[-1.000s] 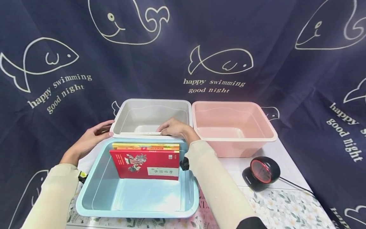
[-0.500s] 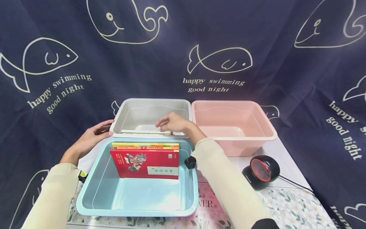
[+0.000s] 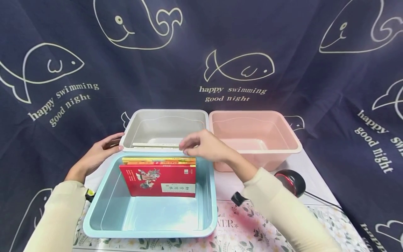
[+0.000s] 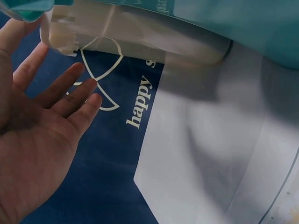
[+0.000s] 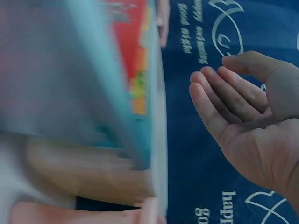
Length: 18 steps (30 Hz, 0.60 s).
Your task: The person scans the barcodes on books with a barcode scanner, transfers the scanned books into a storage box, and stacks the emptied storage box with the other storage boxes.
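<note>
Creased cloth (image 3: 151, 77) backs the floral table (image 3: 233, 234). My left hand (image 3: 97, 155) spreads fingers at the grey tub (image 3: 170, 129); my right hand (image 3: 207, 145), fingers loosely bent.

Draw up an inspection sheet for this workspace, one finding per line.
Surface: white table with a floral-patterned area at the near side.
Job's things: blue bin in front, a red book and yellow-edged books standing in it; grey bin behind, with pale books along its near wall; pink bin beside the grey one.
Clutter: black device, partly hidden by the right sleeve.
Grippers: left hand open at the grey bin's side; right hand loosely curved near that bin's front rim, holding nothing.
Cables: one black cord from the device toward the table's right edge.
Surroundings: dark blue curtain with fish and whale drawings.
</note>
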Tool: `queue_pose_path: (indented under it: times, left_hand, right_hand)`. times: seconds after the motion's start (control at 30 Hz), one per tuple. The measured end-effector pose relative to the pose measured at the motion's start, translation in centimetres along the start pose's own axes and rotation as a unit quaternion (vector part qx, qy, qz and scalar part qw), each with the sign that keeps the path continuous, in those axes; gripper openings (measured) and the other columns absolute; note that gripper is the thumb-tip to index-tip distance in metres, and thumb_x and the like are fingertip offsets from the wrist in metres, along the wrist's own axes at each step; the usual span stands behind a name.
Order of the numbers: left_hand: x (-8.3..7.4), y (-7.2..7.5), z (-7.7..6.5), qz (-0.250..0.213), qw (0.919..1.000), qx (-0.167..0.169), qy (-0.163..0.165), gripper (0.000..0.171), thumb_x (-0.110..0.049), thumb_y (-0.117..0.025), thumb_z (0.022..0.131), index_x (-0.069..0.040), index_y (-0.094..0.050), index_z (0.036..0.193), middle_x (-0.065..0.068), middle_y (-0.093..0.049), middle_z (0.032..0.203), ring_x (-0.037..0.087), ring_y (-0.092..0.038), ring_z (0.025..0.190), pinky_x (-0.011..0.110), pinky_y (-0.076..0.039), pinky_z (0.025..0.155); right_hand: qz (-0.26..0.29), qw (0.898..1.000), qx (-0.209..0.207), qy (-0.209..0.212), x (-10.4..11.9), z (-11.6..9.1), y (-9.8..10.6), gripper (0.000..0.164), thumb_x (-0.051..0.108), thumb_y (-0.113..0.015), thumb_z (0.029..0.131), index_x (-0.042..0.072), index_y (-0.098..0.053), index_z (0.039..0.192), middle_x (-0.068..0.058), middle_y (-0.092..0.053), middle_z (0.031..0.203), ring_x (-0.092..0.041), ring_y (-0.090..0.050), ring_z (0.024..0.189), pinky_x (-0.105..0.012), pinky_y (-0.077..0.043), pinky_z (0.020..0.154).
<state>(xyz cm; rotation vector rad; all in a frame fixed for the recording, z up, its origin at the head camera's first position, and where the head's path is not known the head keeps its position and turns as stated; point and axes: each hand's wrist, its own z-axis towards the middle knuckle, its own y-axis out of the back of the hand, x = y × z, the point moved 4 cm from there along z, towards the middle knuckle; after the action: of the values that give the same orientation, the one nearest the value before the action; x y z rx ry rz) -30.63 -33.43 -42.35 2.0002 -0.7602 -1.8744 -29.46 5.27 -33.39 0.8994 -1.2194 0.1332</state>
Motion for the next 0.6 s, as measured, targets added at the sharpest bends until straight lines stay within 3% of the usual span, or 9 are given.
queue_pose_path:
  times: [0.2,0.6]
  left_hand:
    - [0.0,0.0,0.0,-0.001,1.0000,0.000,-0.004,0.078,-0.048,-0.064,0.101,-0.022,-0.027,0.165,0.023,-0.040,0.161,0.044,-0.046,0.140,0.069,-0.036,0.116]
    - [0.0,-0.1,-0.1,0.002,1.0000,-0.003,-0.006,0.077,-0.047,-0.063,0.102,-0.023,-0.027,0.165,0.023,-0.041,0.161,0.044,-0.048,0.139,0.067,-0.039,0.115]
  right_hand:
    - [-0.030,0.999,-0.008,-0.013,-2.0,-2.0,-1.9,0.023,0.000,-0.071,0.089,-0.001,-0.075,0.111,-0.015,-0.079,0.106,-0.013,-0.073,0.090,-0.021,-0.061,0.083]
    - [-0.057,0.998,-0.032,-0.005,-2.7,-1.9,-2.9,0.022,-0.001,-0.074,0.086,0.000,-0.076,0.108,-0.011,-0.080,0.102,-0.011,-0.073,0.088,-0.019,-0.060,0.082]
